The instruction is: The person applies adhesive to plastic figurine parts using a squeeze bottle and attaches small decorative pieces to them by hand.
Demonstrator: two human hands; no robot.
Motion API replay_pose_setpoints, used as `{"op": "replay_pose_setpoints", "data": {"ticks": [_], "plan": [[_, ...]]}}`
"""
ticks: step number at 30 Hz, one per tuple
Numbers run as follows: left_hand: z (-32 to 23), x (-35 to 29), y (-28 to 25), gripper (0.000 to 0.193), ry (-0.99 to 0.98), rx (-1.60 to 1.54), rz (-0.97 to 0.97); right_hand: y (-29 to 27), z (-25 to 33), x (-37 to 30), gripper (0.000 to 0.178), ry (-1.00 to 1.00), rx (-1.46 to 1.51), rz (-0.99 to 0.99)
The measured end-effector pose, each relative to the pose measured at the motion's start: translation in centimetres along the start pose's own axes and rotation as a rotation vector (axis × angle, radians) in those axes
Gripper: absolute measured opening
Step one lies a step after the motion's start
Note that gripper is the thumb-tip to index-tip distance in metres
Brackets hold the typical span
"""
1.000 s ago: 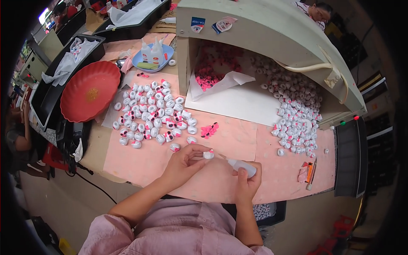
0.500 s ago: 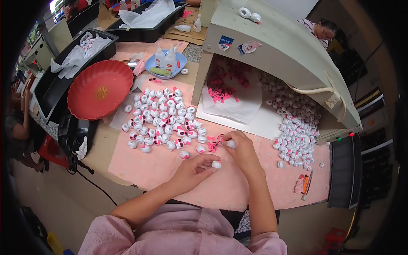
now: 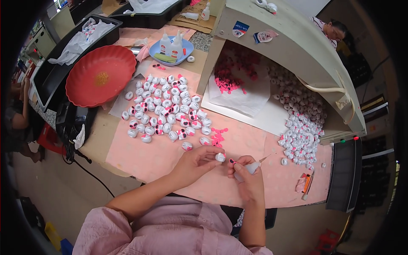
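A: What does the left hand (image 3: 196,161) hold?
B: It pinches a small white piece (image 3: 220,157) above the pink mat (image 3: 170,170).
A: And the right hand (image 3: 247,180)?
B: It grips a small glue bottle (image 3: 251,168) and a pink piece (image 3: 232,162), just beside the white one.

The left hand (image 3: 193,163) pinched a small white piece (image 3: 220,157) over the pink mat (image 3: 140,155). The right hand (image 3: 247,178) gripped a small glue bottle (image 3: 251,168) just beside it. More white pieces (image 3: 168,112) lay clustered near a red bowl (image 3: 100,75).

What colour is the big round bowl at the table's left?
Red bowl, clearest in the head view.
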State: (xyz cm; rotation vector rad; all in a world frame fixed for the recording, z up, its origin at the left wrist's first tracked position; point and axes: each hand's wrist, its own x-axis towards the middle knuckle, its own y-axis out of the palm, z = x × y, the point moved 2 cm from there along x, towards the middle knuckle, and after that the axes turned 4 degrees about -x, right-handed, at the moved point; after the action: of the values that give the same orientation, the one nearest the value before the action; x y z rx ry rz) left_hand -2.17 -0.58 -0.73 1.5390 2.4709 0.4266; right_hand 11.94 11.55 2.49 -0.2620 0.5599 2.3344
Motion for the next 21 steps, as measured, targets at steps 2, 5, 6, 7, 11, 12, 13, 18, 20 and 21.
{"op": "replay_pose_setpoints", "data": {"ticks": [2, 5, 6, 7, 11, 12, 13, 18, 20, 21], "plan": [[-0.4, -0.1, 0.0, 0.033, -0.027, 0.042, 0.023, 0.0, -1.0, -0.2, 0.011, 0.055, 0.06, 0.031], [-0.7, -0.2, 0.2, 0.036, -0.057, 0.08, 0.046, 0.3, -1.6, -0.1, 0.011, 0.031, 0.023, 0.055], [-0.8, -0.2, 0.3, 0.036, -0.062, 0.077, 0.041, 0.4, -1.5, 0.0, 0.011, 0.028, 0.028, 0.054], [-0.6, -0.2, 0.3, 0.036, -0.063, 0.08, 0.042, 0.6, -1.5, 0.0, 0.011, 0.035, -0.01, 0.05], [-0.3, -0.3, 0.3, 0.035, -0.012, 0.1, 0.023, 0.7, -1.3, -0.1, 0.011, 0.044, -0.063, 0.018], [-0.3, -0.2, 0.3, 0.035, -0.001, 0.097, 0.034, 0.6, -1.3, -0.1, 0.011, 0.044, -0.062, 0.016], [-0.3, -0.2, 0.3, 0.035, -0.002, 0.097, 0.035, 0.5, -1.3, -0.2, 0.01, 0.042, -0.07, 0.018], [-0.5, -0.3, 0.3, 0.037, -0.003, 0.118, 0.071, 0.5, -1.7, -0.1, 0.01, 0.024, -0.096, 0.003], [-0.7, -0.4, 0.3, 0.036, -0.029, 0.036, 0.073, 0.4, -1.8, -0.1, 0.01, 0.013, -0.154, -0.012], [-0.7, -0.4, 0.3, 0.035, -0.054, -0.046, 0.075, 0.5, -1.8, -0.2, 0.01, 0.013, -0.153, -0.013]]}}
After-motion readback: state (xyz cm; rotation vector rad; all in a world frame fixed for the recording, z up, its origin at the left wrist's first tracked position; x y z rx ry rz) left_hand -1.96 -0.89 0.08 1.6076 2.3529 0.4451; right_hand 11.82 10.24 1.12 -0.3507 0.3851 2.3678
